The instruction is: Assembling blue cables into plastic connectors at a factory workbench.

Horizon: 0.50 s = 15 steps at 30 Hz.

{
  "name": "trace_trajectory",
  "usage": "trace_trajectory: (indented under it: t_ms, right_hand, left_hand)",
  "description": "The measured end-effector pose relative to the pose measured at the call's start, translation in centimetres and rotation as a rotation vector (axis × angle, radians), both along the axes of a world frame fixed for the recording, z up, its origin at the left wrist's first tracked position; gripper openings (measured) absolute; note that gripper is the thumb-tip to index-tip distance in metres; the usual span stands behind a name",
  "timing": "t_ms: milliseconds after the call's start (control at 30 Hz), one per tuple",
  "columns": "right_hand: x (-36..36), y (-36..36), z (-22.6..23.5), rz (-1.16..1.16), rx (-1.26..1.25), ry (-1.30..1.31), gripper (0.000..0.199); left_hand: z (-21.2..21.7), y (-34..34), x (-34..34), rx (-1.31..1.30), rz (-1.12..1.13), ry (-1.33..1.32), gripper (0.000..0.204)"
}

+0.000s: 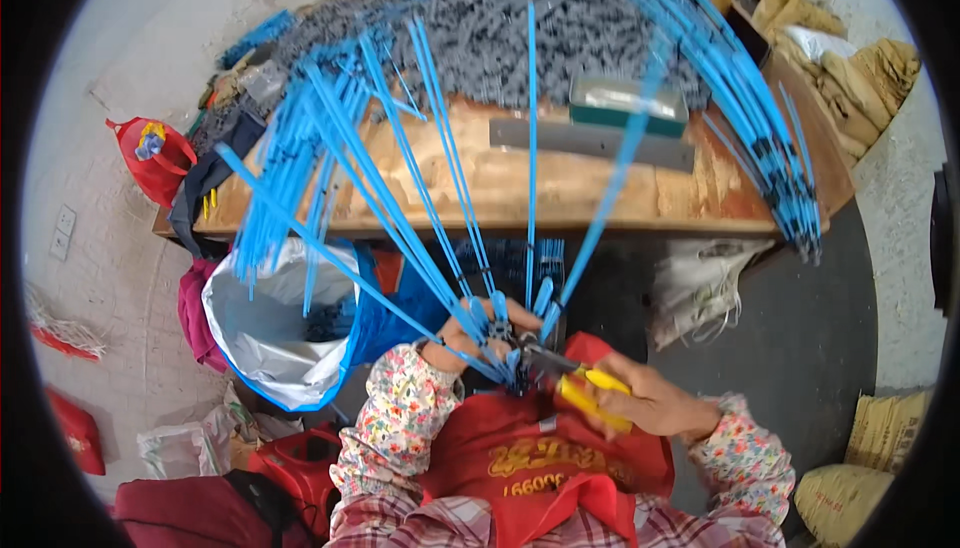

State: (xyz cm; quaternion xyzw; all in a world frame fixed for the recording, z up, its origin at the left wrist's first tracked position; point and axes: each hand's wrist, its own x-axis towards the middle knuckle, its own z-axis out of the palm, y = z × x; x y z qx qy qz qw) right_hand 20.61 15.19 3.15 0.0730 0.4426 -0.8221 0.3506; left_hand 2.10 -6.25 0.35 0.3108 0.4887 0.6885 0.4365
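Over my lap, my left hand (458, 336) grips several long thin blue plastic rods (532, 158) near their lower ends. They spread like a fan towards the table, and small dark pieces sit where they come together. My right hand (652, 400) is closed round the yellow handles of a pair of pliers (597, 388). The jaws reach the dark pieces beside my left fingers; whether they bite on anything cannot be made out. One rod at the right is smeared by motion. A red apron (590, 448) lies under both hands.
Ahead stands a wooden table (420, 188) with a heap of small grey parts (480, 43). More blue rods lie in a left bundle (285, 168) and a right bundle (740, 88). A green box (628, 108) rests by a grey strip (540, 138). Left below is a silver-lined bag (270, 358).
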Motion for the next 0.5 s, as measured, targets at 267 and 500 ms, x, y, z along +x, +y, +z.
trace_trajectory:
  t_ms: [267, 500]
  right_hand:
    - [-1.0, -2.1, -0.6, -0.195, 1.469, 0.937, 0.055]
    - [-1.1, -2.7, -1.4, -0.087, 0.418, 0.47, 0.04]
  left_hand:
    - [-0.4, 0.1, -0.5, -0.056, 0.044, 0.024, 0.053]
    - [-3.3, -0.1, 0.4, 0.284, 0.084, -0.465, 0.049]
